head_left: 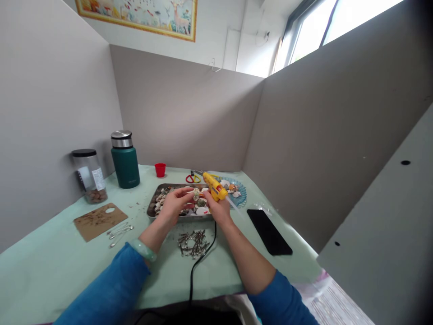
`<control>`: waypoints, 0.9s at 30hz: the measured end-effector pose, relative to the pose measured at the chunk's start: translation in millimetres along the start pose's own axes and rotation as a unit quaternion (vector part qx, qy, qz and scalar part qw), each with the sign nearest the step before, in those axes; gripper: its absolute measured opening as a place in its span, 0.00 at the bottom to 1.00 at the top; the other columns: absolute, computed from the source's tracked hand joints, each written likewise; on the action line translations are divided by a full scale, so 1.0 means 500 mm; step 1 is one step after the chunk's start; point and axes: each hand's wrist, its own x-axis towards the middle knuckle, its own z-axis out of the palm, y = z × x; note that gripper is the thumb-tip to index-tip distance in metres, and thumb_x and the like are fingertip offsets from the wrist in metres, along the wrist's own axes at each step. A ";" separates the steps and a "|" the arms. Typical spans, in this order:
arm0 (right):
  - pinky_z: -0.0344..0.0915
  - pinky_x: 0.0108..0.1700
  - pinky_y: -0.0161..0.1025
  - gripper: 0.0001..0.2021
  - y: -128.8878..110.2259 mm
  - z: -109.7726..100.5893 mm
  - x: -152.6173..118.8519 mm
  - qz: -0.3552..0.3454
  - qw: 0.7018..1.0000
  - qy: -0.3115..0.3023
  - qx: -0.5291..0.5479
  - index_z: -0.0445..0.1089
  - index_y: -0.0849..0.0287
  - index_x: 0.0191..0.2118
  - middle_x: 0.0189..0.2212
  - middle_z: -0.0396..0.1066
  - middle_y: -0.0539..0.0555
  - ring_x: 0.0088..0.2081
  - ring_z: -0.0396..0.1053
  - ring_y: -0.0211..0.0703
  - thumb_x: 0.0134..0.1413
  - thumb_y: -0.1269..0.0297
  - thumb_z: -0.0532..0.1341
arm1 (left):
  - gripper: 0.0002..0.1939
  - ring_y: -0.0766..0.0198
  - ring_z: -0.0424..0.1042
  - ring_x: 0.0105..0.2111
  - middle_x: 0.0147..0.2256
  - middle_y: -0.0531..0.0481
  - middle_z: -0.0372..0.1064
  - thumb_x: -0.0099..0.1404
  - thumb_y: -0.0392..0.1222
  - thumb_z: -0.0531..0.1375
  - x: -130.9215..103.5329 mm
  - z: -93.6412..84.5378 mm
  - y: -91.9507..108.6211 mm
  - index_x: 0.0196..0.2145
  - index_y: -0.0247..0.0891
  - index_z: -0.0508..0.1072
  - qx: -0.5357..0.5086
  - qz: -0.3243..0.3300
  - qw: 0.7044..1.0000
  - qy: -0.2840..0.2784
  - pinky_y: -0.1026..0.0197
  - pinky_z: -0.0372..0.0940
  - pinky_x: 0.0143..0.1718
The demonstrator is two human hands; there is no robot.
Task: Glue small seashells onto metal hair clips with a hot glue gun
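My right hand (219, 208) is wrapped round a yellow hot glue gun (214, 186), with a clear glue stick (234, 204) poking out of its back. My left hand (176, 205) has its fingers closed at a small pale shell (196, 195), close to the right hand. Both hands are above a metal tray (151, 208) full of mixed shells. The fingers partly hide the held shell and the tray's middle. A black cord (192, 274) runs from below the right hand toward the table's front edge.
Several metal pins (193, 243) lie before the tray. Behind are scissors (193, 178), a red cup (160, 170) and a blue plate (244, 195) with shells. Leftward stand a green flask (125, 164), a jar (90, 176), cardboard (100, 220) and safety pins (119, 232). A black phone (269, 231) lies right.
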 end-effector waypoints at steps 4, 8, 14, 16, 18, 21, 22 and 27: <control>0.66 0.30 0.35 0.14 -0.010 0.006 -0.007 -0.002 1.000 -0.003 0.009 0.71 0.61 0.32 0.28 0.73 0.53 0.30 0.70 0.42 0.46 0.54 0.62 | 0.22 0.64 0.72 0.29 0.32 0.45 0.74 0.45 0.43 0.70 -0.002 0.003 0.000 0.39 0.32 0.76 -0.028 -0.026 0.999 -0.009 0.60 0.71 0.31; 0.67 0.32 0.37 0.14 -0.021 0.010 -0.011 0.007 1.000 0.000 0.020 0.71 0.61 0.33 0.29 0.73 0.53 0.31 0.71 0.43 0.46 0.55 0.62 | 0.21 0.62 0.73 0.31 0.33 0.44 0.74 0.45 0.41 0.70 -0.004 0.009 -0.003 0.39 0.33 0.76 -0.041 -0.029 0.998 -0.022 0.59 0.72 0.32; 0.68 0.33 0.37 0.12 -0.022 0.012 -0.011 -0.008 1.000 -0.003 0.018 0.70 0.60 0.33 0.31 0.73 0.53 0.33 0.71 0.43 0.47 0.57 0.62 | 0.20 0.63 0.73 0.31 0.34 0.44 0.75 0.46 0.41 0.70 -0.002 0.008 -0.011 0.38 0.33 0.77 -0.037 -0.018 0.999 -0.030 0.59 0.71 0.34; 0.68 0.34 0.37 0.11 -0.020 0.011 -0.011 -0.026 1.000 -0.007 0.010 0.70 0.60 0.33 0.30 0.73 0.53 0.33 0.71 0.43 0.47 0.57 0.61 | 0.20 0.64 0.72 0.31 0.34 0.44 0.75 0.46 0.41 0.70 -0.002 0.007 -0.011 0.38 0.33 0.77 -0.036 -0.014 0.999 -0.030 0.59 0.71 0.35; 0.68 0.34 0.38 0.11 -0.020 0.009 -0.012 -0.036 0.999 -0.011 -0.001 0.69 0.60 0.33 0.29 0.72 0.53 0.32 0.71 0.43 0.48 0.57 0.61 | 0.20 0.64 0.72 0.31 0.34 0.45 0.75 0.45 0.41 0.70 -0.002 0.008 -0.011 0.38 0.33 0.77 -0.035 -0.011 0.999 -0.029 0.59 0.70 0.35; 0.67 0.34 0.38 0.12 -0.022 0.007 -0.014 -0.044 0.999 -0.017 -0.019 0.69 0.61 0.32 0.27 0.71 0.53 0.32 0.70 0.43 0.48 0.56 0.61 | 0.20 0.63 0.72 0.31 0.34 0.45 0.74 0.44 0.41 0.70 -0.003 0.009 -0.008 0.37 0.33 0.77 -0.032 -0.002 0.999 -0.028 0.58 0.70 0.36; 0.67 0.34 0.38 0.11 -0.023 0.006 -0.014 -0.051 0.998 -0.018 -0.026 0.69 0.61 0.31 0.27 0.71 0.53 0.32 0.70 0.43 0.49 0.56 0.60 | 0.21 0.63 0.72 0.31 0.34 0.45 0.74 0.44 0.42 0.70 -0.004 0.010 -0.007 0.37 0.33 0.77 -0.031 0.000 0.999 -0.028 0.58 0.70 0.36; 0.67 0.37 0.38 0.10 -0.010 0.006 -0.013 -0.099 0.994 -0.004 -0.055 0.69 0.60 0.31 0.28 0.71 0.53 0.33 0.70 0.43 0.49 0.57 0.61 | 0.22 0.63 0.71 0.31 0.31 0.48 0.73 0.42 0.42 0.71 -0.009 0.013 -0.001 0.37 0.33 0.76 -0.017 0.026 0.999 -0.035 0.58 0.69 0.36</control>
